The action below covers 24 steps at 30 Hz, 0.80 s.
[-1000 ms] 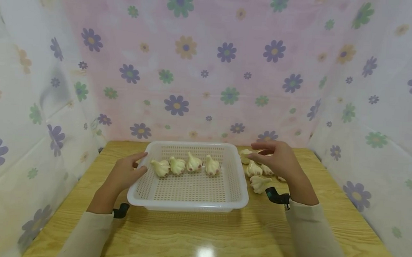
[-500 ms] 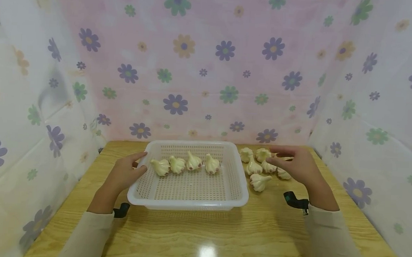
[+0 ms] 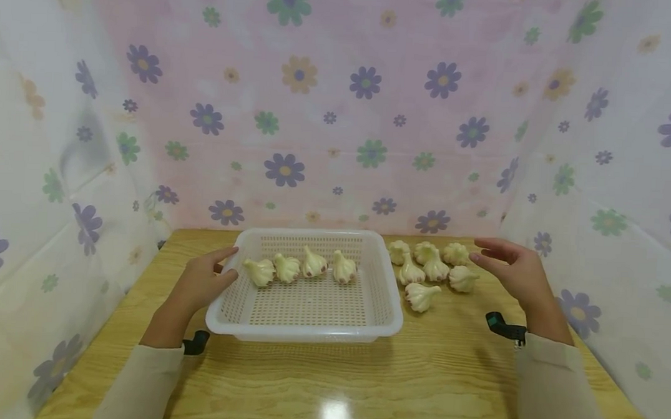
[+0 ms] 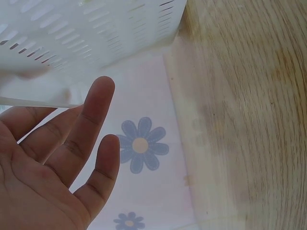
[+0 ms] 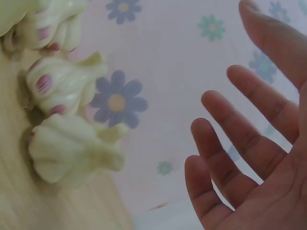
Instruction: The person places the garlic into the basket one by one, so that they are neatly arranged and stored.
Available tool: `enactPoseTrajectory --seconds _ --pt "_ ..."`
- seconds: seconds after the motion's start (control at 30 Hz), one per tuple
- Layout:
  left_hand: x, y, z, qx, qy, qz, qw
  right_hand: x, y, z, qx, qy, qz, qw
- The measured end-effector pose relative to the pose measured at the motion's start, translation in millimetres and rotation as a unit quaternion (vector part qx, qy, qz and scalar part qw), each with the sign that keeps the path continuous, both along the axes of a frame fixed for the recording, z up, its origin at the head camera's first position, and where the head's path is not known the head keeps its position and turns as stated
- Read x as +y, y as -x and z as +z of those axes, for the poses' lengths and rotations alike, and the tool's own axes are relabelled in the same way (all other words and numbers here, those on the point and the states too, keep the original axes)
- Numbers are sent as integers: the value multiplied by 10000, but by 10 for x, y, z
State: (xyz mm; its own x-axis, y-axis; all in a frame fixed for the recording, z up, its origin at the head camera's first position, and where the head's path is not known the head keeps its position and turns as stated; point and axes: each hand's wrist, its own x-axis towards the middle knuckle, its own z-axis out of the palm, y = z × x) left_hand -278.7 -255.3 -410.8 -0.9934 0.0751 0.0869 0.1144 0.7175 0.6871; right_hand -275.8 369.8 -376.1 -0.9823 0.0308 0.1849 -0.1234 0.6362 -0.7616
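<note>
A white slotted plastic basket [image 3: 302,332] stands on the table with several garlic bulbs [image 3: 314,262] in a row inside it. At its left side is my left hand [image 3: 202,282], with thumb and index fingertip at the rim. In the left wrist view the other fingers [image 4: 98,103] extend loosely outside the basket wall. Right of the basket, more garlic bulbs [image 3: 421,297] lie grouped on the table. My right hand [image 3: 515,270] hovers at the right end of this group, nearest the rightmost bulb [image 3: 463,279]. Its fingers [image 5: 216,103] are spread and hold nothing.
The wood-grain table [image 3: 283,388] runs back to a flowered pink curtain [image 3: 340,110]. Flowered white sheets [image 3: 612,184] close in both sides. A black wrist-worn device [image 3: 504,327] sits at each sleeve cuff.
My right hand has moved right, from over the garlic group to its right end, uncovering the bulbs beneath. The left hand and basket hold their place.
</note>
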Motion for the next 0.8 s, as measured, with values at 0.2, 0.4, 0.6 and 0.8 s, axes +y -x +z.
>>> enactPoseTrajectory --seconds 0.2,0.4,0.6,0.8 --pt "-8 -5 -1 -33 -23 -11 10000 122 101 -256 -213 267 -136 9993" --pt "8 -12 18 -42 -73 -24 10000 224 161 -473 -192 238 -182 9994" --pt "7 -13 12 -24 -108 -16 9999 193 176 -473 -97 135 -130 9998" --pt "12 -12 16 -32 -52 17 10000 4 187 -350 403 -69 215 9989"
